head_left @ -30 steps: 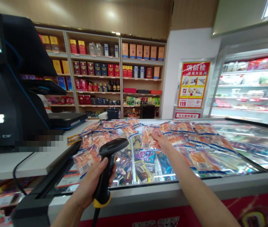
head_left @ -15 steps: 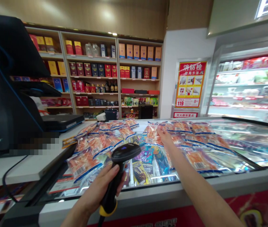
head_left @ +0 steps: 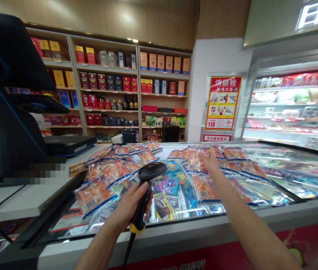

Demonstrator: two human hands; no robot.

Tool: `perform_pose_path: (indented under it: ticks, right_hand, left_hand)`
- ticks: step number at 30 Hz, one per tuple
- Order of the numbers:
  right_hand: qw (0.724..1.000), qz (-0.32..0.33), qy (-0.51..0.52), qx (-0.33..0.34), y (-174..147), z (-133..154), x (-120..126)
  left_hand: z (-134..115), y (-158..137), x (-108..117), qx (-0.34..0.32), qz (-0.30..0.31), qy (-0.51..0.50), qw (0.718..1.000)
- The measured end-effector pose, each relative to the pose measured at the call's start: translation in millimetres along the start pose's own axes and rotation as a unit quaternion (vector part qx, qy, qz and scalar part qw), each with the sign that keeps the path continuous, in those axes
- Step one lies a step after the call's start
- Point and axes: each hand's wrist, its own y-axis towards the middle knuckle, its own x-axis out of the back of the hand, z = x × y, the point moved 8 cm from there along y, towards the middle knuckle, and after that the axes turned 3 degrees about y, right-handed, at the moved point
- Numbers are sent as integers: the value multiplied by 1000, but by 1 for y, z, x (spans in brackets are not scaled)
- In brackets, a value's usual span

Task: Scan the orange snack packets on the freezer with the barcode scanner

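Note:
My left hand (head_left: 132, 204) is wrapped around the handle of a black barcode scanner (head_left: 151, 170) with a yellow base, its head pointing to the right above the freezer glass. My right hand (head_left: 209, 159) reaches across and pinches the right side of a clear food packet (head_left: 194, 160) with orange-pink contents, its barcode label facing me. Another such packet (head_left: 204, 189) lies just below it on the glass. To the left spreads a pile of similar packets (head_left: 115, 172), with blue strips along their edges.
Under the glass of the chest freezer (head_left: 232, 221) lie colourful packages (head_left: 163, 206). At left, a black checkout machine (head_left: 9, 105) stands on a white counter (head_left: 32, 202). Shelves of boxes (head_left: 106, 82) line the back wall. A lit refrigerated case (head_left: 293, 108) stands right.
My right hand has moved to the right with the packet, uncovering another packet below it. The scanner in my left hand has risen slightly, and the view has shifted a little.

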Motion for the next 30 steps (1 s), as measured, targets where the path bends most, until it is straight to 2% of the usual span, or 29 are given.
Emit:
perform_pose_path:
  ticks: [6,12,15,18,20,22,24,26,28,30]
  right_hand:
    - [991,-35,-127,-20,14,-18,35]
    - [973,-28,-222,-51,16,-32,50]
    - [966,-65,-250,-28,7,-22,56]
    - [962,-111,-249,30,-3,4,55]
    - [965,-105,-221,97,-12,30,41]
    - [972,-42,-175,151,-25,55,11]
    - [977,61,-121,166,-42,74,-31]
    - [970,159,-74,167,-66,90,-77]
    - [957,218,-57,182,-92,106,-116]
    - [944,250,-53,211,-115,120,-148]
  left_hand:
    - [-1,3,7,-15,-14,6,1000]
    - [-2,2,24,-10,-47,31,998]
    - [-4,-1,35,-18,-64,22,998]
    - [-4,-7,51,-17,-90,-6,996]
    - [-5,-12,63,-17,-112,-26,993]
    - [-7,-18,75,-21,-133,-39,990]
    - [-8,-24,86,-15,-155,-36,987]
    - [-10,-30,94,-6,-172,-29,985]
    - [-14,-37,101,-11,-184,-30,982]
    - [-18,-43,107,-16,-188,-34,981]
